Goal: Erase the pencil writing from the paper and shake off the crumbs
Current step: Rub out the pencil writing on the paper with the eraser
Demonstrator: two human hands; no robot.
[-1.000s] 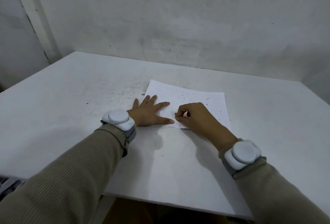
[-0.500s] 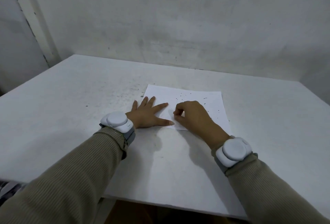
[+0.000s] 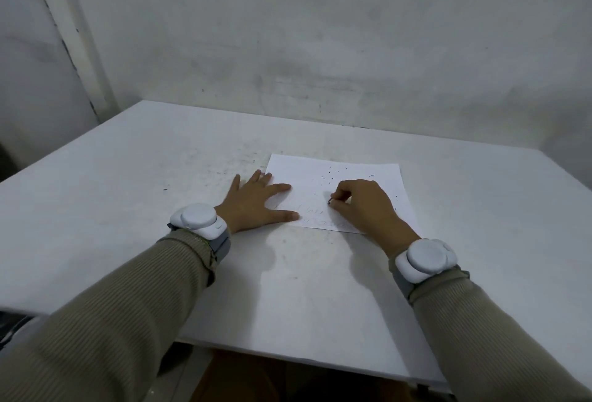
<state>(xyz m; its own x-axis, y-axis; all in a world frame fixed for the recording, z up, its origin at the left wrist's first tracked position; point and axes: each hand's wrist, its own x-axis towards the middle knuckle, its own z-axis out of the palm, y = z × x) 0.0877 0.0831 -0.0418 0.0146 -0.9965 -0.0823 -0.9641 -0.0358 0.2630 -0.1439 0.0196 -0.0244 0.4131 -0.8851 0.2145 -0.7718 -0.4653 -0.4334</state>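
Head view, erasing in progress. My left hand (image 3: 256,203) lay flat with fingers spread, palm on the table (image 3: 160,209) and its index finger and thumb pressing the near-left part of the paper (image 3: 336,167). Just right of it, my right hand (image 3: 362,206) rested on the sheet with fingers curled, pinching a small dark-tipped object that I took to be the eraser (image 3: 329,201); most of it was hidden by the fingers. Faint pencil writing (image 3: 312,211) remained between the two hands, along the sheet's near edge. Dark crumbs (image 3: 330,174) lay scattered beyond the right hand. I judged erasing unfinished and the shaking step not yet begun. Risks from here: because the left hand pinned only one side, a hard stroke away from it could buckle or tear the sheet. Rubbing over loose crumbs could smear graphite. The right palm, dragged across the remaining lines, could smudge them.
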